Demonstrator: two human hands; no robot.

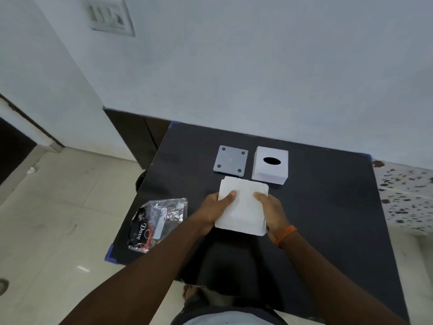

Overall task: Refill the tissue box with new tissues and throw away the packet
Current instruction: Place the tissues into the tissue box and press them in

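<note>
A white stack of tissues point(246, 207) is held over the middle of the black table point(328, 219). My left hand point(216, 213) grips its left edge with the thumb on top, and my right hand point(273, 213) grips its right edge. Behind the stack stands the white tissue box point(270, 168), its dark oval slot facing up. To the left of the box lies its grey square base plate point(230, 161) with round pads at the corners. The crumpled clear and black plastic packet point(158, 222) lies at the table's left edge, apart from my hands.
The table stands against a white wall point(234, 66). A pale tiled floor point(58, 207) lies to the left, with a dark cabinet point(138, 134) behind the table's corner. A speckled surface point(407, 195) borders the table on the right. My foot point(191, 293) shows below the table's near edge.
</note>
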